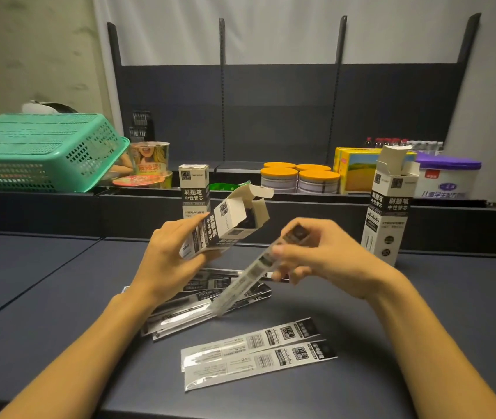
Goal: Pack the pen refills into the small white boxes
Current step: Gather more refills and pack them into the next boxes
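Note:
My left hand (169, 255) grips a small white box (225, 225), tilted with its open top flaps pointing up and right; dark refill packs show inside. My right hand (316, 255) pinches a long clear refill pack (249, 273) near its dark upper end, held at a slant just below the box mouth. A heap of refill packs (198, 306) lies on the table under my hands. Two more flat packs (256, 355) lie closer to me. A closed white box (194, 189) stands behind, and an open one (389, 207) stands at the right.
The dark table (44, 313) ends at a raised ledge behind. On the shelf beyond sit a green basket (38, 152), noodle cups (150, 164), orange-lidded tins (301, 176), yellow cartons (358, 170) and a purple-lidded tub (446, 176).

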Motion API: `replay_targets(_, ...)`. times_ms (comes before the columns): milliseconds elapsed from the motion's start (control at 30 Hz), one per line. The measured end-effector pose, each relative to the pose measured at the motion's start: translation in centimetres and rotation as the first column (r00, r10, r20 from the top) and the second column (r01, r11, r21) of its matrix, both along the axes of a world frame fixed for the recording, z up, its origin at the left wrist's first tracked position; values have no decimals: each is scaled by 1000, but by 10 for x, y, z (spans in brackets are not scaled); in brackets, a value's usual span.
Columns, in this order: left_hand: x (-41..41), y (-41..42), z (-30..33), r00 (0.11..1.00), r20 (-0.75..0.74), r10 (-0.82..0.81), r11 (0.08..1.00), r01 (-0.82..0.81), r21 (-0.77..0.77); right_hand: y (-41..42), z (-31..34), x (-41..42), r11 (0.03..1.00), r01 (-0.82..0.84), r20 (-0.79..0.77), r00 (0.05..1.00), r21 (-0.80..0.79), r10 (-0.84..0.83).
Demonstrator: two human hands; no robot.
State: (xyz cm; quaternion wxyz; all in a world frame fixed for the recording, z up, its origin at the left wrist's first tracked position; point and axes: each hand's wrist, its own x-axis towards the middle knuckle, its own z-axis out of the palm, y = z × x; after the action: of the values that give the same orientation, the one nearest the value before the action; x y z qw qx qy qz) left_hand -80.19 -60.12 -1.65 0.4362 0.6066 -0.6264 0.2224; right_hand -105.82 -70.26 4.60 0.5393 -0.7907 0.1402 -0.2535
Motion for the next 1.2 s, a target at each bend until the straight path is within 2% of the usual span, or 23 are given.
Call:
replay_targets(100, -2, 1, 1, 1000, -11, -2, 1000, 2, -9, 3, 8, -2, 986, 29, 235, 970, 165, -68)
replay_targets(233, -4, 2, 2, 1000, -18, -7, 1000, 7, -20, 2, 15, -4, 952, 129, 480, 840, 277, -254)
replay_targets(433, -8, 2, 4, 1000, -21, -8, 999, 7, -43, 2, 21, -8, 929, 120, 669, 662, 349, -337)
replay_targets(633, -8, 3, 4, 1000, -29, -11, 999, 10, -38, 3, 21, -9, 946, 100, 730, 613, 308, -302)
replay_targets(933, -3, 1, -1, 1000, -21, -9, 1000, 9, -14, 12, 13, 3, 972, 209, 672, 705, 110, -228)
replay_targets(1200, -3, 1, -2, 999, -17, -42, 999, 41, -17, 12, -1, 15, 936, 341, 629, 748, -88, -213)
